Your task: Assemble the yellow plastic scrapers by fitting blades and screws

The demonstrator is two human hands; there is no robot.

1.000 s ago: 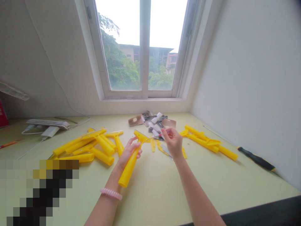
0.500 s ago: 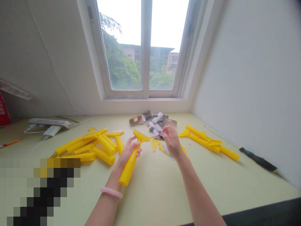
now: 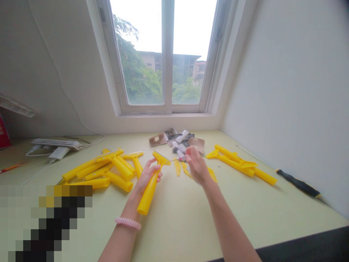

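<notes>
Holding yellow scraper [image 3: 148, 195] by neck in left grip [image 3: 145, 179], right grip [image 3: 196, 166] pinching red-handled tool [image 3: 181, 158]

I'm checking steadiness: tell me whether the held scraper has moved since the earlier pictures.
Yes: the held scraper has shifted slightly left at its head, judged against the window.

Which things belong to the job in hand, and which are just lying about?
Apparently in the job:
yellow scraper, in left hand
thin tool, in right hand
other yellow scrapers

Apparently just lying about:
power strip
black-handled tool
</notes>
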